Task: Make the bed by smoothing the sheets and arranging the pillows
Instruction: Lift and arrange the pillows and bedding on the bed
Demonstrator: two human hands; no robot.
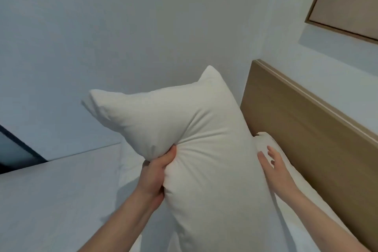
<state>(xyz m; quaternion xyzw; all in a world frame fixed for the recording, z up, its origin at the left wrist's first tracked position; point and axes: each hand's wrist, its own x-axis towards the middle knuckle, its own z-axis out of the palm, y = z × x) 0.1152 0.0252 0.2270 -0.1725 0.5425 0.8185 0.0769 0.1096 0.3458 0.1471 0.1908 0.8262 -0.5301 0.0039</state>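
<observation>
A plump white pillow [196,139] stands upright in the middle of the view, raised off the bed. My left hand [155,176] grips its left edge, the fabric bunching around my fingers. At the pillow's right side my right hand [273,166] is open, fingers spread, beside the pillow and just over a second white pillow [286,172] that lies along the headboard. White sheets [51,200] cover the bed to the left and below.
A light wooden headboard [306,141] runs along the right. A framed panel [347,0] hangs on the wall at top right. Plain pale walls stand behind the bed. A dark opening [16,151] shows at the far left.
</observation>
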